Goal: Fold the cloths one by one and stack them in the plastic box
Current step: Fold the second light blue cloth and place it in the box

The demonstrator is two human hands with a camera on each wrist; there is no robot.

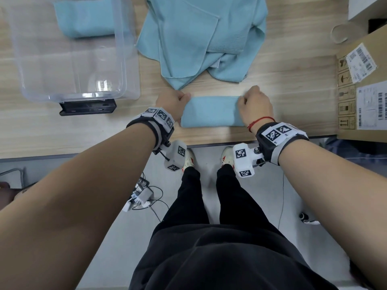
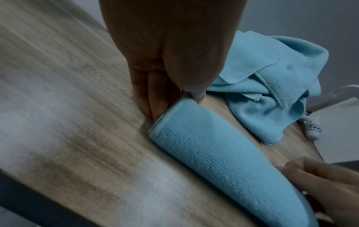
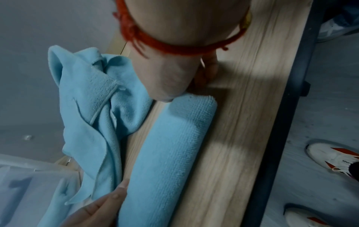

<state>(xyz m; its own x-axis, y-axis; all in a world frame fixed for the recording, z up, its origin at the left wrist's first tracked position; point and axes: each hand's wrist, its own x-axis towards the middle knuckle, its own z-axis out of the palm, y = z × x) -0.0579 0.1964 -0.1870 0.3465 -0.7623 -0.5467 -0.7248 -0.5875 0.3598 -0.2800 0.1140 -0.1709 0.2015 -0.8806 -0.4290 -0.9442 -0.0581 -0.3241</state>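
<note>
Here the left hand (image 1: 172, 101) and right hand (image 1: 254, 105) each pinch a far corner of the folded blue cloth (image 1: 211, 111) lying near the table's (image 1: 282, 80) front edge, so corners should stay aligned and taut before folding it again.

Light wood-grain table (image 1: 282, 84), clear plastic box (image 1: 125, 59) at ten o'clock, rumpled blue cloth pile (image 1: 199, 38) at twelve, folded blue cloth (image 1: 211, 111) centre, brown cardboard carton (image 1: 364, 80) at three, black flat device (image 1: 88, 107) at nine.

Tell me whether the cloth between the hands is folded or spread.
Folded: the cloth lies as a narrow band, both hands pinching its ends.
</note>
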